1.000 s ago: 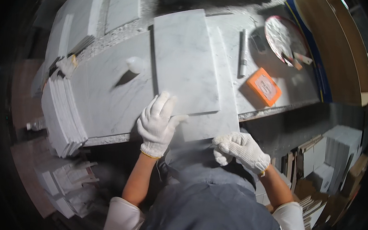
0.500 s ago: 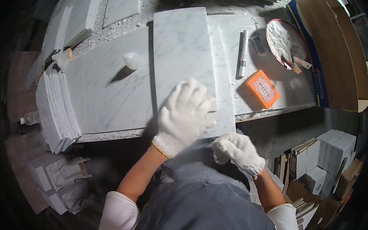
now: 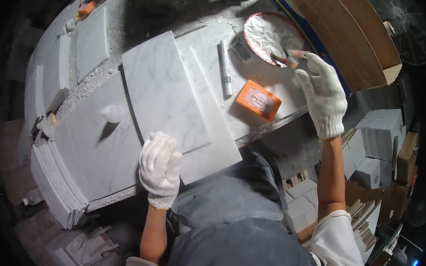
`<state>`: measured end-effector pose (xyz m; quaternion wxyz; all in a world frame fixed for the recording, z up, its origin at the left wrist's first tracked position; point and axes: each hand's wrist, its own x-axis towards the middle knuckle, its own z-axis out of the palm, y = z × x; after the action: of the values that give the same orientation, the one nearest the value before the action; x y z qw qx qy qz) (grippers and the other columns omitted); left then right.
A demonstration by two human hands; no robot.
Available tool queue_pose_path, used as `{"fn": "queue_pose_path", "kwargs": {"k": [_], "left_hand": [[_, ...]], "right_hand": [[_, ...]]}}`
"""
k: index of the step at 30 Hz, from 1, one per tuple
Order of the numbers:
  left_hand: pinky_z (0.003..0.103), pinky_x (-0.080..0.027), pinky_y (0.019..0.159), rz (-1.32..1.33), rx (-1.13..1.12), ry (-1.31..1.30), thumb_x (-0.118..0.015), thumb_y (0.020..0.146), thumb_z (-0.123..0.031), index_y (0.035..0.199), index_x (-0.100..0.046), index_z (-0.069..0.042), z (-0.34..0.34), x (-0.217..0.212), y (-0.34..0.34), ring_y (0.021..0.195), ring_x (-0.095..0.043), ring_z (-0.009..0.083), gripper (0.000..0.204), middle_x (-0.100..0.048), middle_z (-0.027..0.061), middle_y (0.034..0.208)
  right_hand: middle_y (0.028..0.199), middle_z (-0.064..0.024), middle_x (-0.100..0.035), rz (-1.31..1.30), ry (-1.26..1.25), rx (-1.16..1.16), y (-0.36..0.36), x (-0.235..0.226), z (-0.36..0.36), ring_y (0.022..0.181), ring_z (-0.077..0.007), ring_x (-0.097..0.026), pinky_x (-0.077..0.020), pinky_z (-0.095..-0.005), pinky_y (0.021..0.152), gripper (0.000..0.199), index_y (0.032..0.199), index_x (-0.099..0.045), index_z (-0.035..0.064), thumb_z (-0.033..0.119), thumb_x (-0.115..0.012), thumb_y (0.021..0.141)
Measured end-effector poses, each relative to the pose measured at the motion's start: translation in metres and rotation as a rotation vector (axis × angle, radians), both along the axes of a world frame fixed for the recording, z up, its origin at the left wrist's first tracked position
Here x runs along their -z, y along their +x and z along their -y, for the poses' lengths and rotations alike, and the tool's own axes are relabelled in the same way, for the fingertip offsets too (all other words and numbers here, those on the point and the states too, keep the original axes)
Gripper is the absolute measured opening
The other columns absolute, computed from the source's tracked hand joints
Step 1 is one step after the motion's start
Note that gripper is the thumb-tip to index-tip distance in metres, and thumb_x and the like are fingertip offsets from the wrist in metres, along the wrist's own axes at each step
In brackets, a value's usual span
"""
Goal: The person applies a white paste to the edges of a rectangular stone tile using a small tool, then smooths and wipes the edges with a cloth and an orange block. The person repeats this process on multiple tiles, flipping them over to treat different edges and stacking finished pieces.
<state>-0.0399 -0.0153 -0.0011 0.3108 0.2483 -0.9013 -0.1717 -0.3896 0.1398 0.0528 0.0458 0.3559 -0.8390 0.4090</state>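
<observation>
Along the near edge of the workbench (image 3: 291,100), the gloved left hand (image 3: 160,166) lies over the near left corner of the upper marble slab (image 3: 163,91), fingers side by side and bent; whether it grips the stone cannot be told. That slab lies on a lower slab (image 3: 221,156), which juts past the bench's near edge. More slabs are stacked (image 3: 57,186) at the near left corner.

Back from the near edge, on the right, sits an orange pad (image 3: 259,100); behind it lies a marker (image 3: 225,70). A white bulb-shaped thing (image 3: 110,113) stands left of the slabs.

Toward the right end, the gloved right hand (image 3: 322,89) has thumb and forefinger at the small tools (image 3: 296,53) on the rim of a round tub (image 3: 244,29) of white paste (image 3: 273,35); whether they pinch is unclear. A cardboard box (image 3: 351,34) stands just beyond.
</observation>
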Motion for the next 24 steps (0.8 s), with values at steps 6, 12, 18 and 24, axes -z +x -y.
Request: {"fn": "queue_pose_path", "kwargs": {"k": [6, 12, 18, 24], "left_hand": [[0.055, -0.047, 0.112, 0.014, 0.026, -0.026, -0.066, 0.100, -0.021, 0.118, -0.071, -0.004, -0.008, 0.016, 0.002, 0.121, -0.062, 0.0333, 0.025, -0.068, 0.0121, 0.122], [0.053, -0.047, 0.112, 0.019, 0.005, -0.090, -0.066, 0.100, -0.022, 0.118, -0.071, -0.006, -0.010, 0.025, 0.001, 0.123, -0.061, 0.0318, 0.025, -0.068, 0.0105, 0.122], [0.056, -0.047, 0.113, 0.019, 0.037, -0.100, -0.065, 0.100, -0.017, 0.119, -0.069, -0.002, -0.006, 0.025, -0.003, 0.120, -0.063, 0.0347, 0.025, -0.068, 0.0142, 0.122], [0.055, -0.046, 0.113, 0.014, 0.027, -0.120, -0.066, 0.100, -0.018, 0.120, -0.069, -0.003, -0.008, 0.026, -0.002, 0.122, -0.062, 0.0337, 0.026, -0.068, 0.0134, 0.123]], "right_hand": [[0.107, -0.0035, -0.076, -0.282, 0.303, -0.001, -0.017, 0.009, 0.025, 0.090, -0.0223, -0.075, -0.0582, -0.0324, 0.077, 0.028, 0.120, -0.074, 0.0175, 0.026, -0.076, 0.094], [0.106, -0.0136, -0.077, 0.010, -0.048, 0.104, -0.018, 0.012, 0.018, 0.096, -0.0259, -0.076, -0.0579, -0.0324, 0.086, 0.023, 0.114, -0.076, 0.0063, 0.019, -0.076, 0.094], [0.106, -0.0114, -0.078, 0.265, -0.067, 0.104, -0.017, 0.034, 0.033, 0.096, -0.0230, -0.076, -0.0570, -0.0307, 0.086, 0.028, 0.115, -0.076, 0.0082, 0.025, -0.077, 0.093], [0.100, -0.0058, -0.076, 0.374, -0.063, 0.105, -0.021, 0.051, 0.043, 0.075, -0.0090, -0.069, -0.0562, -0.0240, 0.070, 0.030, 0.121, -0.074, 0.0031, 0.021, -0.075, 0.097]]}}
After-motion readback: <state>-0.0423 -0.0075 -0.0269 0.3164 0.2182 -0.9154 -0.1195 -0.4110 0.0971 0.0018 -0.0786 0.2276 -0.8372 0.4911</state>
